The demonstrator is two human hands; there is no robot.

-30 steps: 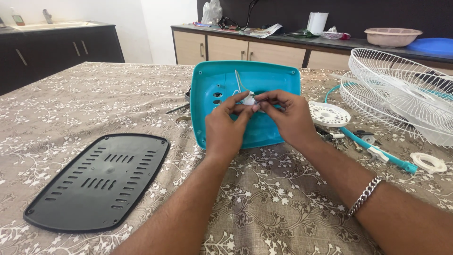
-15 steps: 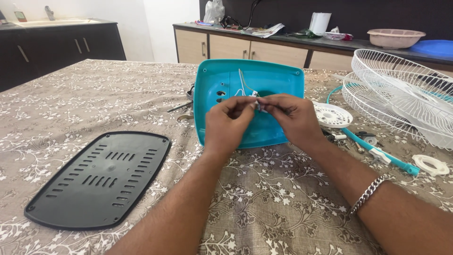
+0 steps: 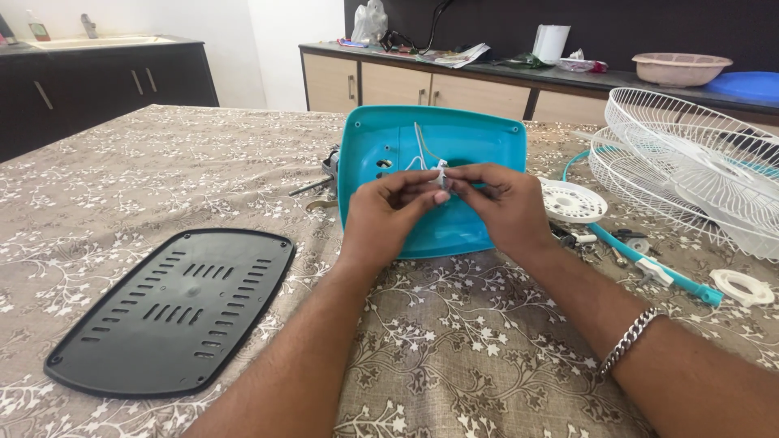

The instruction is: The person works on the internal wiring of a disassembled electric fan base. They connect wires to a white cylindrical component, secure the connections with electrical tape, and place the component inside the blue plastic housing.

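Head view: left hand (image 3: 388,212) and right hand (image 3: 501,207) meet over the teal housing (image 3: 438,146), mid-tabletop, far from camera. Fingers of both are pinched shut on a small white connector (image 3: 441,173), with thin white wires (image 3: 420,146) running up into the housing. Black vented cover plate (image 3: 174,307) lies near left on the patterned tabletop (image 3: 487,349). White wire fan guards (image 3: 690,162) stacked far right; teal tube (image 3: 649,264) just right of the right hand.

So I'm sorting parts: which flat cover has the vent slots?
The black cover, lying left of the hands; the teal shell has only small holes.
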